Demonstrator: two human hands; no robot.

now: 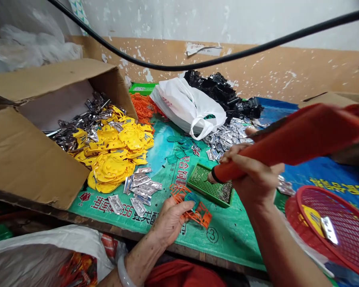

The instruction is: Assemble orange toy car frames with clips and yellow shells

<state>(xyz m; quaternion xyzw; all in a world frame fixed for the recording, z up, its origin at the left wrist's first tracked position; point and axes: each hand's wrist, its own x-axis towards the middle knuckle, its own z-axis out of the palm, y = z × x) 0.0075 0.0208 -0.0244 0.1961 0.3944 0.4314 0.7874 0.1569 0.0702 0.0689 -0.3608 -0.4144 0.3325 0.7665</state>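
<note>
My left hand (174,218) is closed on an orange plastic part (202,217) with a small teal piece (192,199) on it, low over the green sheet. My right hand (254,175) grips a thick red power screwdriver (287,139), tilted so that its tip points down to the left. That tip is over a green perforated tray (194,184), and I cannot tell whether it touches. Small metal screws (225,192) lie heaped in the tray's right end. Behind the tray are loose teal plastic pieces (182,147).
Yellow plastic parts (119,147) and shiny metal plates (142,185) spill from a cardboard box (26,147) at left. A white plastic bag (182,103) stands behind, beside black parts (224,95) and more metal plates (230,133). A red basket (344,223) is at right; a black cable (173,67) hangs across.
</note>
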